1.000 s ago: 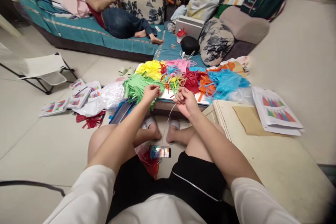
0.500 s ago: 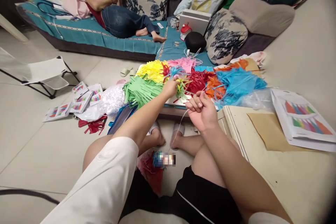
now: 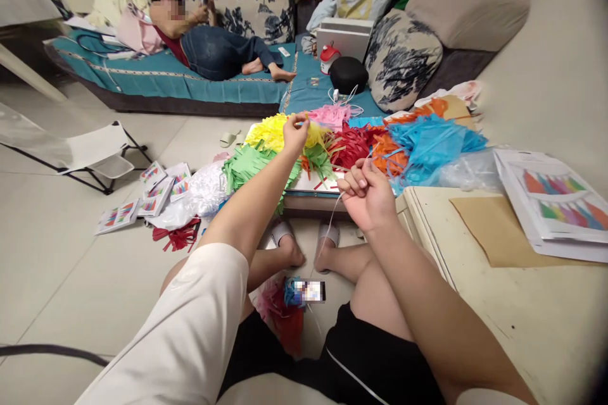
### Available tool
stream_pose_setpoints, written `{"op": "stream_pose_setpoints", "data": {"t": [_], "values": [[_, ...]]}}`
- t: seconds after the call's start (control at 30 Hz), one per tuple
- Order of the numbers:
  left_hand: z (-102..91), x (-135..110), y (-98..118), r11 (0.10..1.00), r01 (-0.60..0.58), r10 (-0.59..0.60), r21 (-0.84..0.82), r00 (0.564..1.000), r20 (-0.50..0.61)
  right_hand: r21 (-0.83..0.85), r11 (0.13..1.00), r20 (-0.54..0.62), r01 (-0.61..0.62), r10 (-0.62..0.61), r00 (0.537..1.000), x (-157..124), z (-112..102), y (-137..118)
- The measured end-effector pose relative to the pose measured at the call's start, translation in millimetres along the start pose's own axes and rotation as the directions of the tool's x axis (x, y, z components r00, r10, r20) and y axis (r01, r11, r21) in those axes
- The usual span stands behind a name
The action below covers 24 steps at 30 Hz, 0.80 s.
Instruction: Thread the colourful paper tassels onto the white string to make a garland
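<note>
My left hand (image 3: pixel 296 133) is raised over the yellow fringed paper (image 3: pixel 270 131), its fingertips pinched together. Blurred yellow strips (image 3: pixel 317 134) hang beside those fingers and appear to be in the pinch. My right hand (image 3: pixel 368 193) is closed on a thin white string (image 3: pixel 331 223), which trails down towards the floor between my feet. Fringed paper in green (image 3: pixel 249 168), red (image 3: pixel 354 145), orange (image 3: pixel 390 153) and blue (image 3: pixel 432 139) lies heaped in front of both hands. A pink bunch (image 3: pixel 330 115) sits behind them.
At right is a cream cabinet top (image 3: pixel 513 323) with printed packets (image 3: pixel 560 202). More packets (image 3: pixel 156 196) lie on the floor left, near a folding chair (image 3: pixel 97 145). A phone (image 3: pixel 313 292) and tassels (image 3: pixel 285 323) are between my legs. Another person (image 3: pixel 218 50) lies on the sofa.
My left hand has lifted up and slightly left, now pinching above the yellow paper. Blue and red strips beside it earlier no longer show there. My right hand keeps the string, almost unmoved.
</note>
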State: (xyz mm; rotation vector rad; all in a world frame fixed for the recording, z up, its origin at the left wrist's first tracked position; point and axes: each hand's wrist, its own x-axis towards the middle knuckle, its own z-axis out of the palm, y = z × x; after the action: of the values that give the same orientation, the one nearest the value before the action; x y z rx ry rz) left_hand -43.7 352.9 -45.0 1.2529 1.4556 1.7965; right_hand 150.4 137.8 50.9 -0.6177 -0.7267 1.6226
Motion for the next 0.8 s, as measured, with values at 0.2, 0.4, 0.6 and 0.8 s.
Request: {"op": "stream_pose_setpoints", "data": {"t": [0.2, 0.4, 0.6, 0.8], "values": [[-18.4, 41.9, 48.7, 0.948, -0.089, 0.027, -0.307, 0.980, -0.199, 0.024, 0.999, -0.003, -0.032, 0.032, 0.999, 1.7, 1.0, 0.3], [-79.7, 10.7, 100.9, 0.910, -0.224, 0.180, -0.349, 0.971, -0.155, 0.036, 0.999, -0.011, -0.024, 0.025, 1.000, 5.1, -1.7, -1.9], [-134.4, -116.4, 146.1, 0.915, 0.113, -0.029, -0.387, 0.976, 0.216, -0.153, 0.987, 0.137, 0.054, -0.033, 0.990, 2.6, -3.2, 5.6], [-148.7, -206.2, 146.1, 0.865, 0.334, -0.130, -0.374, 0.870, 0.476, -0.473, 0.850, 0.344, 0.232, -0.064, 0.937, -13.2, 0.5, 29.1]]}}
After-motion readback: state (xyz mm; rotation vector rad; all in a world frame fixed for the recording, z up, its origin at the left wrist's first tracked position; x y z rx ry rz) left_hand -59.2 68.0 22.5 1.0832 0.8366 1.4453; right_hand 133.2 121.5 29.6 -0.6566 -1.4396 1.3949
